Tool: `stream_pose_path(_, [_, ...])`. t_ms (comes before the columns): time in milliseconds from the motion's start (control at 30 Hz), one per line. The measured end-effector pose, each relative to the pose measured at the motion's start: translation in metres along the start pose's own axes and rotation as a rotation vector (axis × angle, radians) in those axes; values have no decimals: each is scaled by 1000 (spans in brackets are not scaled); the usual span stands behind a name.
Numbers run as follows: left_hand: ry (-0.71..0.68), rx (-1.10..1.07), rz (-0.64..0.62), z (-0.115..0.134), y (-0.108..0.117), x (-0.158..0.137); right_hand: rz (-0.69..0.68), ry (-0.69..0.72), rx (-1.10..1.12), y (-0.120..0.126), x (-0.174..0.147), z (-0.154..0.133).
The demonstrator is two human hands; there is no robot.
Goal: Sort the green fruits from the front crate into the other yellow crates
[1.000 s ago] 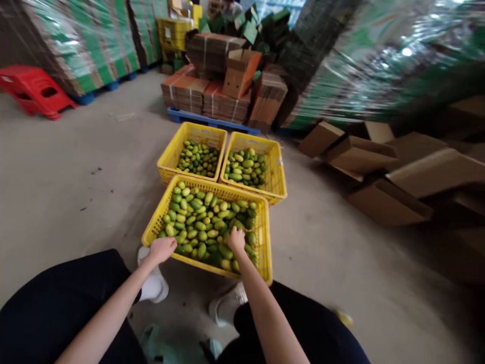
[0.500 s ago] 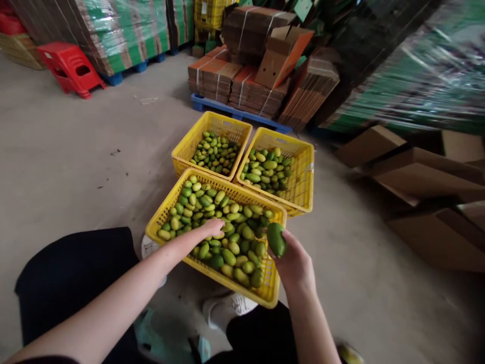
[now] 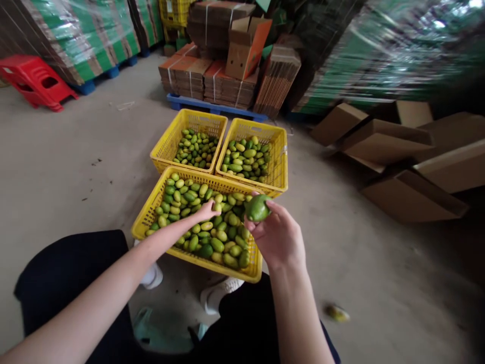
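A large dark green lemon (image 3: 257, 208) is in my right hand (image 3: 282, 235), held between thumb and fingers above the right side of the nearest yellow crate (image 3: 212, 263). My left hand (image 3: 205, 211) is over the middle of that crate, its fingers closed on a small yellow-green lemon (image 3: 217, 207). Many green and yellowish lemons (image 3: 204, 235) lie loose in the crate beneath both hands. Behind it stand two more yellow crates, the left one (image 3: 161, 151) with smaller lemons (image 3: 195, 149) and the right one (image 3: 279, 167) with bigger lemons (image 3: 248, 156).
Beyond the crates, bundled flat cartons (image 3: 189, 76) rest on a blue pallet (image 3: 215, 107). Open cardboard boxes (image 3: 386, 144) lie at the right. A red stool (image 3: 36, 83) stands at the left. One yellowish fruit (image 3: 337, 312) is on the floor beside my leg.
My right hand has moved left over the crate with the green lemon and turned it. My left hand has lifted a little, with a small lemon now showing in its fingers. The view has shifted right.
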State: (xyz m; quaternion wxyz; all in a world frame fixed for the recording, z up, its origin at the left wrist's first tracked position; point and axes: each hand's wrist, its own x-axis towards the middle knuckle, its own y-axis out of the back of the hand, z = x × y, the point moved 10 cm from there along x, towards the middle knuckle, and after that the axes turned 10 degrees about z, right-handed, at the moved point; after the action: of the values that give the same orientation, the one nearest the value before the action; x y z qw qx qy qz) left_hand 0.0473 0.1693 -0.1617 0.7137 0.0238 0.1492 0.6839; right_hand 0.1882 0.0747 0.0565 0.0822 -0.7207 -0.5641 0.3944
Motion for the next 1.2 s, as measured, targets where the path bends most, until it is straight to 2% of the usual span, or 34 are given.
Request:
stream_pose_path(67, [-19, -8, -8, 47, 20, 5, -14, 46, 47, -7, 5, -5])
stream_pose_path(133, [-81, -48, -8, 107, 47, 1, 0, 113, 115, -13, 10, -10])
stream_pose_path(233, [-157, -262, -13, 190, 89, -29, 27, 231, 216, -23, 9, -18])
stream_pose_path(333, [-154, -396, -33, 229, 115, -68, 14, 271, 234, -34, -1, -17])
stream_pose_path(400, [-189, -444, -38, 239, 122, -89, -8, 242, 194, -42, -7, -10])
stream_pose_path(500, [-234, -457, -6, 239, 125, -106, -46, 193, 129, -52, -13, 5])
stream_pose_path(633, [-254, -443, 1, 236, 117, -116, -56, 266, 94, -57, -13, 7])
stream_pose_path(733, [-258, -436, 32, 233, 112, -117, -76, 423, -17, -59, -16, -7])
stream_pose_path(833, [-317, -407, 102, 231, 112, -116, -86, 616, -226, -63, -22, -20])
stream_pose_path(900, [-427, -359, 170, 235, 115, -118, -78, 711, -317, -66, -24, -22])
stream_pose_path(1033, [-688, -220, 335, 248, 124, -131, -21, 942, -323, -67, -32, -26])
stream_pose_path(1133, [-806, -147, 402, 256, 128, -140, -15, 1120, -371, -74, -49, -31])
stream_pose_path(1200, [-877, -92, 424, 261, 130, -147, -23, 1162, -376, -78, -57, -34])
